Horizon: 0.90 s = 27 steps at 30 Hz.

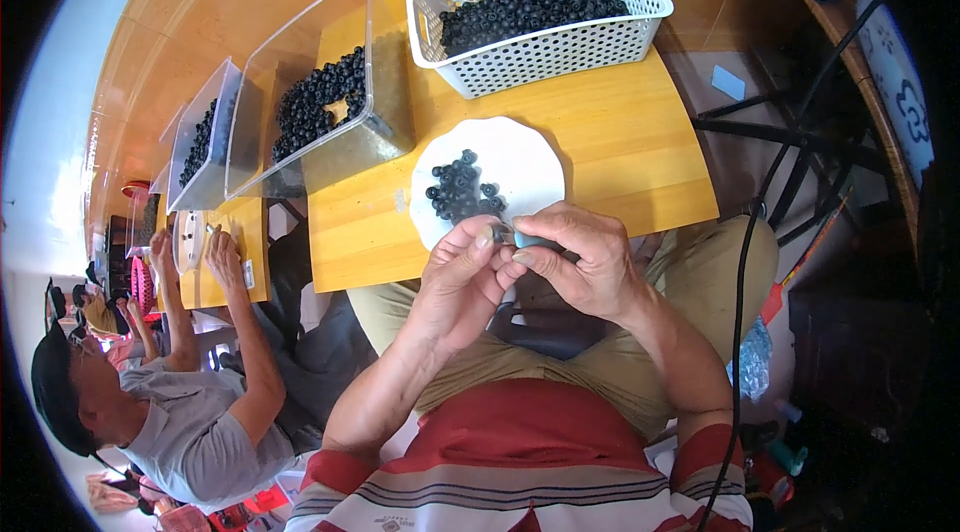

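Note:
My left hand (455, 282) pinches a small black round piece (503, 233) between thumb and fingers, just over the near rim of the white plate (535, 167). Meeting it from the right, my right hand (595, 262) is closed on a small tool with a light-blue handle (527, 241); its tip is hidden at the piece. Several similar small black round pieces (455, 187) lie in a loose cluster on the plate, some showing ring-like ends.
Behind the plate stands a white perforated basket (550, 67) heaped with black pieces. A clear plastic bin (385, 132) with more sits at the left of the wooden table (640, 152). Farther left, another person (190, 412) works at a table. A black cable (742, 332) hangs at the right.

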{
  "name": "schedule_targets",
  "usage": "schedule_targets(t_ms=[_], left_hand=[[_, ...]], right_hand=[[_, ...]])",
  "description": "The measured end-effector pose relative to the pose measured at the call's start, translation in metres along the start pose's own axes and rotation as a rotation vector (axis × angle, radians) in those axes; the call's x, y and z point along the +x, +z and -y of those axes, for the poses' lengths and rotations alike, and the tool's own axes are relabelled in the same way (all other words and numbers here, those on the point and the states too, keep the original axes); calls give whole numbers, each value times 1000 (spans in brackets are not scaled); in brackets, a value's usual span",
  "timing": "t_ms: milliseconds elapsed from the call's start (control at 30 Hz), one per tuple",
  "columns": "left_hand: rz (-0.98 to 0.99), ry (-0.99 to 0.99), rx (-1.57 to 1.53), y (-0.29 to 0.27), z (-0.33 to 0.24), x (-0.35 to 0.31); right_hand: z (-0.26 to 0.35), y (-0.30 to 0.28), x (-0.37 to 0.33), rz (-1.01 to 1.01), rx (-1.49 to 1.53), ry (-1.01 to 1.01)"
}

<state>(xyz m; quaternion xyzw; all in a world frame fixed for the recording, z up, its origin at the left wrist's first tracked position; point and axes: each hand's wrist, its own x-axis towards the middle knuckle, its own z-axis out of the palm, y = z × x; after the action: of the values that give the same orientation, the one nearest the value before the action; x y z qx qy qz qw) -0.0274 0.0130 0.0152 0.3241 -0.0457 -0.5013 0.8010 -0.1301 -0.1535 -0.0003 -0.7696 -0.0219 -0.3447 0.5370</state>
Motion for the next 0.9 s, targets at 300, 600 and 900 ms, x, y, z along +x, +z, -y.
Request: schedule_targets(t_ms=[300,600,900], left_hand=[[-33,-19,-9,-6,3,0],[-34,-18,18,-13,6,-3],[-13,-10,37,-8,4,-2]], right_hand=[[1,0,0,2,-37,-6],[0,0,-1,11,-47,-20],[-4,-3,1,19,-31,20]])
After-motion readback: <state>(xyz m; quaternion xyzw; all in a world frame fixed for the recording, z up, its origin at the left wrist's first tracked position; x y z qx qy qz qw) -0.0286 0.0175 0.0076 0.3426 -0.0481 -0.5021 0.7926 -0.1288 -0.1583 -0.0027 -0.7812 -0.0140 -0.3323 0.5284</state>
